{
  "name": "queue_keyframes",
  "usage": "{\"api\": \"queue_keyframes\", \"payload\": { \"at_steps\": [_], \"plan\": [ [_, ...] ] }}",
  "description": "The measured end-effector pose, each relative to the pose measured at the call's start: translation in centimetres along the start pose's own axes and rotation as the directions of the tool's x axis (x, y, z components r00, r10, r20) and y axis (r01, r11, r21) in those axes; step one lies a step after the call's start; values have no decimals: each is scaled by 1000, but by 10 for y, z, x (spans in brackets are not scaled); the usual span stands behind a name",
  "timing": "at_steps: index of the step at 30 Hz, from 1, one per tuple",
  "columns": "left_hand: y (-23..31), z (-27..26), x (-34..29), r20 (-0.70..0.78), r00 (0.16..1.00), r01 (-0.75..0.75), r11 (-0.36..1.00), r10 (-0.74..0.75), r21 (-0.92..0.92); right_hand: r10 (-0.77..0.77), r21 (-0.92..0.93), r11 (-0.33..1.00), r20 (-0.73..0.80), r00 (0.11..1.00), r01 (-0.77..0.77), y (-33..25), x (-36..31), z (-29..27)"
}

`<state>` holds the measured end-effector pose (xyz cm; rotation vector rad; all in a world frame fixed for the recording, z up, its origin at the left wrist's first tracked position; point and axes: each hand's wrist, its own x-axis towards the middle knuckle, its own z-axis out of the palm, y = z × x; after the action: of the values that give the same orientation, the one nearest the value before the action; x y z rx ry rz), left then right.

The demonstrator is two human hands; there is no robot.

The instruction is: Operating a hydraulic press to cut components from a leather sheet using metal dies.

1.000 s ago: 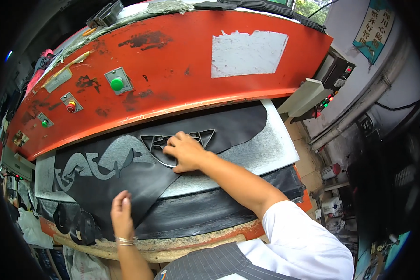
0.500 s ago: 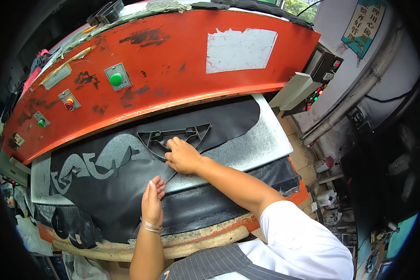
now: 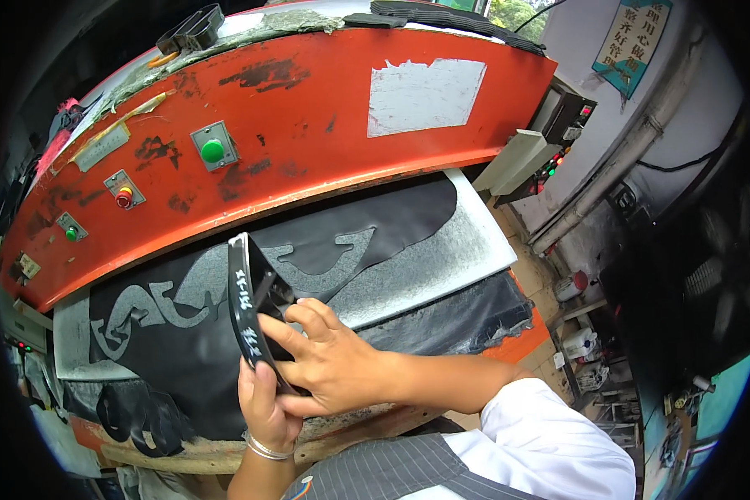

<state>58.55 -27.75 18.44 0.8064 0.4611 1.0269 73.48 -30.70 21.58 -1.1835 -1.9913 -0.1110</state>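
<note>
A black metal cutting die [image 3: 244, 304] stands lifted and tilted on edge in front of me, with white marks along its outer side. My right hand [image 3: 332, 367] grips it from the right, fingers reaching into its inside. Closed on its lower end is my left hand [image 3: 267, 404], thumb up against the wall; the right fingers partly hide this grip. Behind and below the die lies a black leather-like sheet [image 3: 183, 371], with several curved cut-outs through which grey shows. The sheet rests on a whitish cutting board [image 3: 485, 237].
A red-orange press beam [image 3: 308, 117] spans the far side of the board, bearing green buttons [image 3: 212, 151] and a red knob [image 3: 124, 197]. More dies [image 3: 193, 29] sit on top. Dark material [image 3: 442, 333] covers the near edge. A control box [image 3: 550, 125] is at right.
The right hand has lifted the die off the sheet and brought it nearer, turned on edge. A curved cut-out shows where it lay. The left hand has closed on its lower end.
</note>
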Motion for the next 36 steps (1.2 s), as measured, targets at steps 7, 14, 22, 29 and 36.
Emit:
{"api": "queue_keyframes", "payload": {
  "at_steps": [7,14,22,29,36],
  "plan": [
    [16,-10,-2,-30,958,284,957,-287,-59,-366,-140,924,-49,929,357,33,10,-33],
    [10,3,14,-25,917,399,916,-398,46,-513,-58,855,37,857,515,72,10,-42],
    [35,-155,11,-536,804,578,554,-259,599,512,-146,849,-9,859,-507,218,-59,-73],
    [58,-119,28,-136,923,187,-113,360,976,769,-336,636,209,603,-695,310,-66,-56],
    [-44,-65,149,257,948,-251,-56,188,966,772,-354,635,302,559,-686,333,-47,-34]
  ]
}}
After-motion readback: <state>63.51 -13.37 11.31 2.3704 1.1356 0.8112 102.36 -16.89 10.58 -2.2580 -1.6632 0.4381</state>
